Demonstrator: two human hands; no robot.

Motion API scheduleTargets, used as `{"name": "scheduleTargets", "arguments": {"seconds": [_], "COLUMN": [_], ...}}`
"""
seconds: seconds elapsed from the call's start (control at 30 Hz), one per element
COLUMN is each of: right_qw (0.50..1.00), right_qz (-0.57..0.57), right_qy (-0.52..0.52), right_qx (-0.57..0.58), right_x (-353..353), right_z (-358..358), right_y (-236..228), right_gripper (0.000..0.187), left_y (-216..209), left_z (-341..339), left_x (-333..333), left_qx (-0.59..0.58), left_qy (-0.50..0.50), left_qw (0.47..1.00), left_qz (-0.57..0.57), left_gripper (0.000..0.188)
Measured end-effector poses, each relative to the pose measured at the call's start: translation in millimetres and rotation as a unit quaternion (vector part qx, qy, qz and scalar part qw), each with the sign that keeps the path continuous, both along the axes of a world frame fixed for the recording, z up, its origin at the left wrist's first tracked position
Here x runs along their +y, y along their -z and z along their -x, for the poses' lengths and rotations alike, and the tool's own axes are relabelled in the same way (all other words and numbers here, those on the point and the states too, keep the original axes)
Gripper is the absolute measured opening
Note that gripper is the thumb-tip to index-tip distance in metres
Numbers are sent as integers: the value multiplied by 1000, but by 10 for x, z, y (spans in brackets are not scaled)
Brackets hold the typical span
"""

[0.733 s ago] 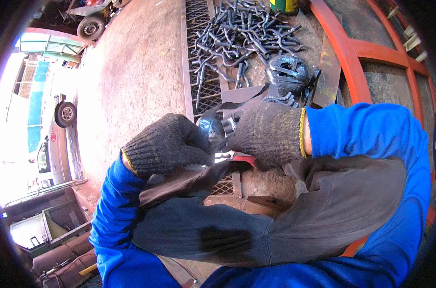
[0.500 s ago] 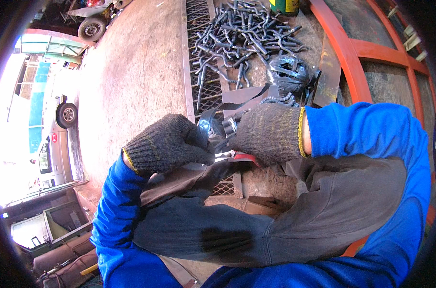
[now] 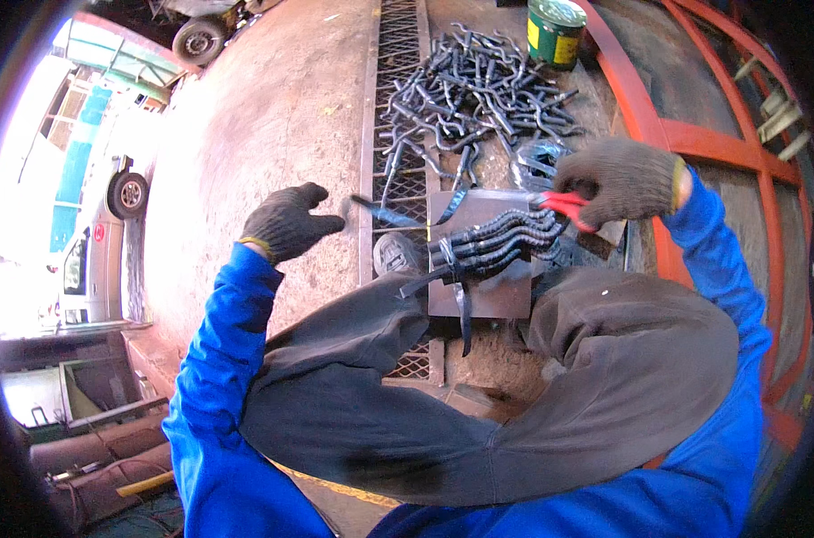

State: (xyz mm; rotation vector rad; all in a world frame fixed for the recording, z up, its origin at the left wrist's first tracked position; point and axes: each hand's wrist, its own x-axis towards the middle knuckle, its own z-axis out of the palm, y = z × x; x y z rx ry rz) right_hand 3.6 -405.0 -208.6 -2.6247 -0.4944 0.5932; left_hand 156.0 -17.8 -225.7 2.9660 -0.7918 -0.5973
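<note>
Scissors (image 3: 564,204) with red handles and a pale blade are in my right hand (image 3: 624,177), gloved in dark knit, its fingers closed round the handles. My left hand (image 3: 292,221), gloved alike, is open with its fingers apart and nothing in it. Just right of its fingertips a dark plastic strip (image 3: 391,215) shows, partly blurred. Below the scissors a bundle of black, wavy, ribbed hoses (image 3: 497,242) rests on a brown flat-topped stand (image 3: 506,300) between my knees. Black strip (image 3: 452,258) is wrapped round the bundle's left end, with a loose tail hanging down.
Beyond the stand a large heap of similar hoses (image 3: 479,90) lies over a floor grating (image 3: 398,45). A green and yellow bucket (image 3: 555,36) stands behind it. Dark plastic wrapping (image 3: 537,160) lies by my right hand. An orange metal frame (image 3: 703,139) runs along the right.
My hands have drawn apart from the bundle, left hand leftward and right hand to the upper right with the scissors. The left hand has opened. The tied bundle is now uncovered.
</note>
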Motion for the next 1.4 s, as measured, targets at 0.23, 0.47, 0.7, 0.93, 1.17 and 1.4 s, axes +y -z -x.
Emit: {"name": "scheduleTargets", "arguments": {"seconds": [0.23, 0.47, 0.7, 0.93, 1.17, 1.4], "right_qw": [824, 836, 859, 889, 885, 958], "right_qz": [-384, -344, -313, -278, -206, -48], "right_qy": [414, 424, 401, 362, 414, 147], "right_qx": [46, 53, 51, 43, 53, 241], "right_x": [-132, 227, 268, 236, 291, 589], "right_z": [1328, 1403, 1332, 1075, 744, 727], "right_y": [1352, 1538, 1528, 1542, 1606, 1735], "right_gripper": [47, 46, 46, 46, 51, 47], "left_y": [490, 912, 1221, 1380, 1706, 1533], "left_z": [215, 451, 719, 1305, 1682, 1770], "left_x": [-106, -737, -1043, -836, -1123, -1288], "left_qx": [-18, -44, 66, -37, -34, -109], "left_qy": [202, 492, 449, 200, -95, -115], "left_qw": [976, 858, 850, 942, 967, 936], "left_qz": [74, 144, 268, 268, 234, 313], "left_gripper": [65, 72, 48, 60, 64, 64]}}
